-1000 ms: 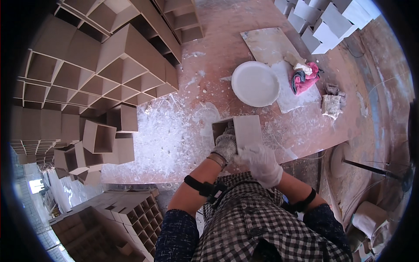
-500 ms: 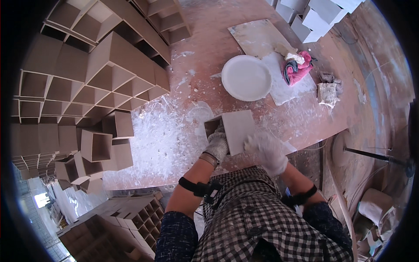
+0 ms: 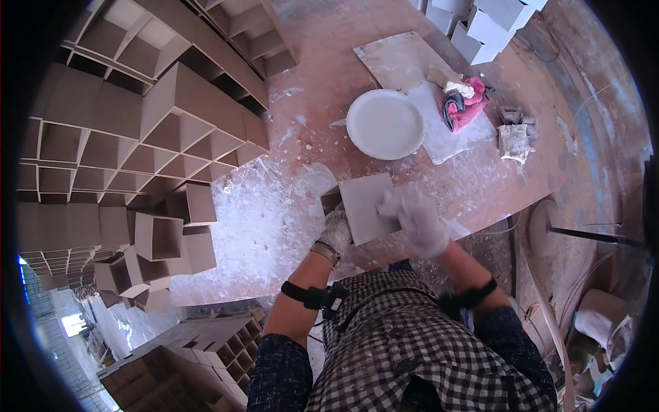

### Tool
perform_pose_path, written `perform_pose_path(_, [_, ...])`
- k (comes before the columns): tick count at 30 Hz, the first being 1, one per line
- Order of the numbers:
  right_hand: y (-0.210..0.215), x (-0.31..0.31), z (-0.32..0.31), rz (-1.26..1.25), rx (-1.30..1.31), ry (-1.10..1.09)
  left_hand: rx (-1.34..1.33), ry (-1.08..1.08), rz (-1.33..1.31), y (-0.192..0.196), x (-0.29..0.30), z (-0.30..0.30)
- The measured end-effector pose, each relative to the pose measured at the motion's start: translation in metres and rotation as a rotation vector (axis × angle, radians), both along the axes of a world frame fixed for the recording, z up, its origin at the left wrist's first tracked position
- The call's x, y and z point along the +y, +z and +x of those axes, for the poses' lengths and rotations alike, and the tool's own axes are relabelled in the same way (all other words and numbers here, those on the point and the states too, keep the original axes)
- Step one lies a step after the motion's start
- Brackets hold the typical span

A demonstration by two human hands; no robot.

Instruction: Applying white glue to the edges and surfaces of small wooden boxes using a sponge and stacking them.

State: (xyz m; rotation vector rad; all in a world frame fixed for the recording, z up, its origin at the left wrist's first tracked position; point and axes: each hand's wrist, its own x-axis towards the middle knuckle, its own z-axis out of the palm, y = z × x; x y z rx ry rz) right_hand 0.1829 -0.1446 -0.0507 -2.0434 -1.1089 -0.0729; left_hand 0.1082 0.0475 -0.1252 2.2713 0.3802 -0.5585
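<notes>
Fingers of the left hand [image 3: 336, 232], in a white knit glove, curl around the near-left edge of a square tan box [image 3: 367, 206] and grip it there. Fingers of the right hand [image 3: 420, 218], gloved too, lie against the box's right side; this hand is blurred, so whether they are flat or bent I cannot tell.

Between the two hands the box rests on the reddish table [image 3: 322, 82], tilted, its broad flat face turned up toward the camera and a dark open side showing at its far-left corner. It looks about as long as wide, so no long axis stands out. Both hands touch it, the left with the clearer hold.

Beyond the fingertips, just past the box, sits a round white dish [image 3: 385, 123]. To its right, past the right hand, a pink rag [image 3: 465, 104] lies on a pale board [image 3: 405, 58], with a crumpled grey cloth [image 3: 513, 141] further right. White dust [image 3: 264, 213] covers the table left of the left hand.

Further left, well apart from the fingers, stand stacks of open brown boxes [image 3: 137, 137]. At the far end of the table, beyond the rag, stand paler blocks [image 3: 480, 27]. No labels or signs show on any of them.
</notes>
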Motion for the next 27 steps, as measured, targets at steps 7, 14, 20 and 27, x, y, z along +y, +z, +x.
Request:
perform_pose_path(7, [-0.012,-0.043,-0.055,0.268,0.218,0.05,0.058,0.418,-0.729,0.021,0.018,-0.007])
perform_pose_path(14, [0.025,0.008,-0.024,-0.055,0.052,0.095,-0.309,-0.261,-0.033,0.025,0.025,-0.016])
perform_pose_path(20, [-0.021,0.045,0.013,0.362,0.16,-0.073,-0.161,0.526,-0.588,-0.064,0.02,-0.007])
perform_pose_path(27, [-0.026,0.01,-0.032,-0.038,0.052,-0.077,-0.148,0.221,-0.417,0.0,0.006,-0.006])
